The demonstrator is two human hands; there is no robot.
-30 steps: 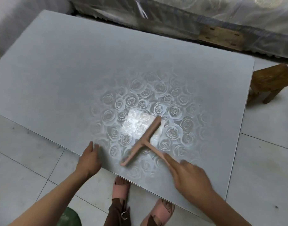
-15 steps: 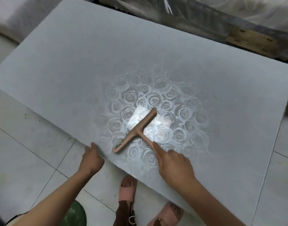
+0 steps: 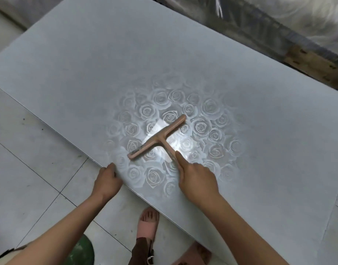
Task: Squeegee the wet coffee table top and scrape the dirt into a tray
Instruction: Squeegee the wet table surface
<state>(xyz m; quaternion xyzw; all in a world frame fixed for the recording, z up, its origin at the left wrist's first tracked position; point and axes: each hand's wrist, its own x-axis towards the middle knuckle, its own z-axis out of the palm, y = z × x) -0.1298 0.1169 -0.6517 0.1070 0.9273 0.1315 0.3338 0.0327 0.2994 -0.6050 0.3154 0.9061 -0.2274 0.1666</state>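
A pink T-shaped squeegee (image 3: 158,138) lies blade-down on the grey coffee table top (image 3: 87,73), over a shiny patch of rose pattern. My right hand (image 3: 195,177) grips its handle, with the index finger stretched along the handle toward the blade. My left hand (image 3: 106,181) holds the table's near edge, fingers curled over the rim. No tray is in view.
Pale floor tiles (image 3: 30,169) lie left of and below the table. My feet in pink sandals (image 3: 148,224) stand at the near edge. A green object (image 3: 81,251) sits at the bottom left. A plastic-wrapped piece of furniture (image 3: 279,25) runs along the far side.
The squeegee and my right hand have slid a little to the left along the table. My left hand stays on the near edge. The view has shifted left.
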